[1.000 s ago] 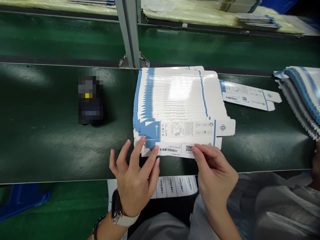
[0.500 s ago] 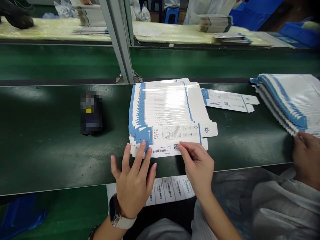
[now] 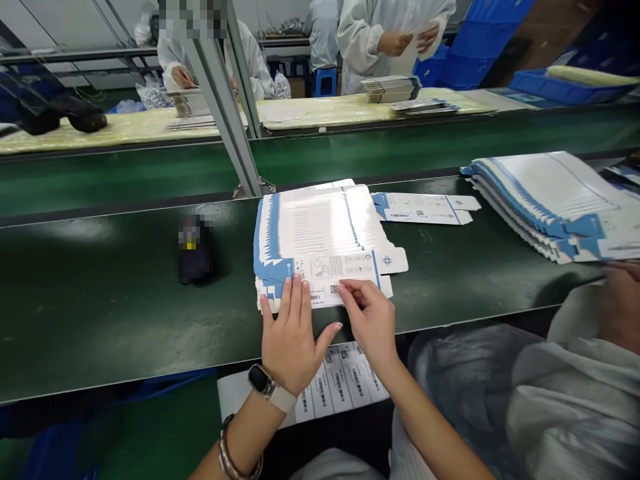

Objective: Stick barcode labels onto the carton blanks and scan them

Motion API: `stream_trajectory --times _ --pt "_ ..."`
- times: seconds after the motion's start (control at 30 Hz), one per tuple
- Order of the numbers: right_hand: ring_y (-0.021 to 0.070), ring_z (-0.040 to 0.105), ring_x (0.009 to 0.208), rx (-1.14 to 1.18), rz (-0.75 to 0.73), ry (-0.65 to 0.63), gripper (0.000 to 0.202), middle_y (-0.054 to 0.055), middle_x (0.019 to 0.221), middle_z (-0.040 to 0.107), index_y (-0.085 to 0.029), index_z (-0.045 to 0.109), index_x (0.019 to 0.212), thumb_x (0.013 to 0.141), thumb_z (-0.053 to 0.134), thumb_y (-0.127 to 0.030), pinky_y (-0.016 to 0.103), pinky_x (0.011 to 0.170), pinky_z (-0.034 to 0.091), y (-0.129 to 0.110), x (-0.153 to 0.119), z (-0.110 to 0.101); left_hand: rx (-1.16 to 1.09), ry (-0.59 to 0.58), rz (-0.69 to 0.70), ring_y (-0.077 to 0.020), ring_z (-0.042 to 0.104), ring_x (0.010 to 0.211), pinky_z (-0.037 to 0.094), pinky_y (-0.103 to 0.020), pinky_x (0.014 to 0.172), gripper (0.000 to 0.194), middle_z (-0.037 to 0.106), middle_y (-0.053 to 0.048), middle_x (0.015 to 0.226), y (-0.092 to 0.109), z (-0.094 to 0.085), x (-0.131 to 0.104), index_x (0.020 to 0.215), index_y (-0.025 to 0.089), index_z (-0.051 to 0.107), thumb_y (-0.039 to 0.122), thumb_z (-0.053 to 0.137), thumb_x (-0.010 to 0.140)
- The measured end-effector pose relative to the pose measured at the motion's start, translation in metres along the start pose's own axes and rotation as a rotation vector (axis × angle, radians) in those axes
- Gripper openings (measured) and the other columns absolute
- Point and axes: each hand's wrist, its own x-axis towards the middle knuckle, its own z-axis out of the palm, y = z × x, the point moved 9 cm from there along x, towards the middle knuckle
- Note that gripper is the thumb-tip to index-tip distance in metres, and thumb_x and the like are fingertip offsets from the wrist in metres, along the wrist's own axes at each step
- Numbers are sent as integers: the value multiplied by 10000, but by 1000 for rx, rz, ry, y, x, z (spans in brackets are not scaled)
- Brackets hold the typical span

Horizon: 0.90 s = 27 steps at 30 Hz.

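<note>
A fanned stack of flat white and blue cartons [image 3: 325, 220] lies on the green bench. My left hand [image 3: 293, 337] rests flat with fingers spread on the front carton's lower left part. At the barcode and QR label [image 3: 325, 295] on that carton, my right hand [image 3: 370, 317] has thumb and forefinger pinched together; whatever is between them is too small to make out. Below the bench edge, a sheet of barcode labels [image 3: 343, 380] lies near my lap, partly hidden by my hands and forearms.
A dark, blurred-out object [image 3: 196, 250] stands at left. One flat carton [image 3: 427, 208] lies right of the stack, with another carton stack [image 3: 555, 200] farther right beside a person's blurred hand. A metal post [image 3: 225, 100] rises behind; people work beyond.
The view has tilted up and shifted. My left hand's fingers have come closer together and lie farther onto the front carton. My right hand stays pinched at the label.
</note>
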Motion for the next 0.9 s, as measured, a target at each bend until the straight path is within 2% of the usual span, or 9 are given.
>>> stream_trajectory --times 0.13,0.3,0.43,0.5,0.7,0.8,0.9 --pt "147 595 758 -52 -100 -10 157 33 836 646 -195 650 901 842 510 -232 285 678 503 -6 -2 -8 8 -9 9 -296 197 1340 93 -570 1062 808 198 -137 1449 0 3 0 1390 84 150 619 321 809" --pt "212 534 922 -302 -226 189 185 83 977 613 -178 654 949 823 528 -226 367 791 471 -2 -4 -45 5 2 20 -304 213 1334 111 -584 1054 799 227 -148 1440 0 1 1 1392 90 146 613 319 814" --pt "224 513 957 -360 -230 111 222 88 1029 590 -179 638 1006 817 527 -216 390 834 461 8 0 -47 16 4 27 -336 197 1334 134 -613 1029 754 217 -168 1441 3 0 2 1380 134 235 613 341 807" --pt "223 516 948 -353 -210 91 216 84 1030 588 -182 640 997 813 529 -207 393 838 461 10 2 -47 15 20 10 -349 181 1336 137 -618 1026 779 215 -189 1437 6 -1 3 1372 118 260 630 350 792" --pt "219 529 925 -307 -149 36 210 82 1002 594 -178 645 984 796 554 -203 376 816 469 12 6 -45 -46 38 54 -325 200 1336 100 -613 1054 878 222 -187 1432 41 7 11 1374 32 187 666 306 779" --pt "216 550 896 -256 -130 23 188 76 978 604 -184 654 947 775 580 -204 376 812 472 16 7 -46 -84 14 113 -335 211 1330 159 -615 1046 836 208 -184 1436 57 11 21 1362 25 234 639 298 798" --pt "210 564 855 -229 -132 10 180 72 964 611 -193 653 930 764 587 -210 378 791 477 19 10 -45 -157 5 251 -337 258 1312 241 -591 1036 764 267 -187 1417 75 3 22 1336 26 308 583 347 815"
